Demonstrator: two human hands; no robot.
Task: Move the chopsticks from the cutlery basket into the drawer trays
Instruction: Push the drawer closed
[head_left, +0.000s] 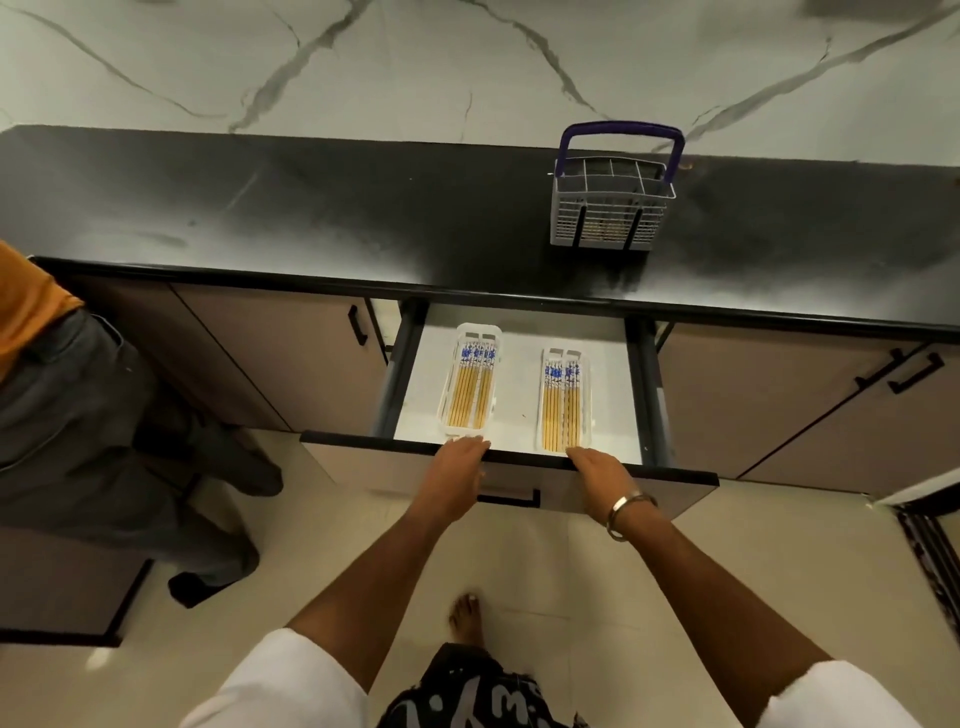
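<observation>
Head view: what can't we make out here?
- Cutlery basket: mesh walls blur its contents; leftover chopsticks uncertain.
- Left hand, right hand: fingertips hidden over the drawer front; grip unclear.
- Left tray, right tray: chopstick count too small.

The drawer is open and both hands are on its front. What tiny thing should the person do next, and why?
Probably push the drawer shut. Both trays, the left tray and the right tray, already hold chopsticks, the cutlery basket looks nearly empty, though its mesh hides the bottom, and the left hand and right hand rest on the front edge.
</observation>
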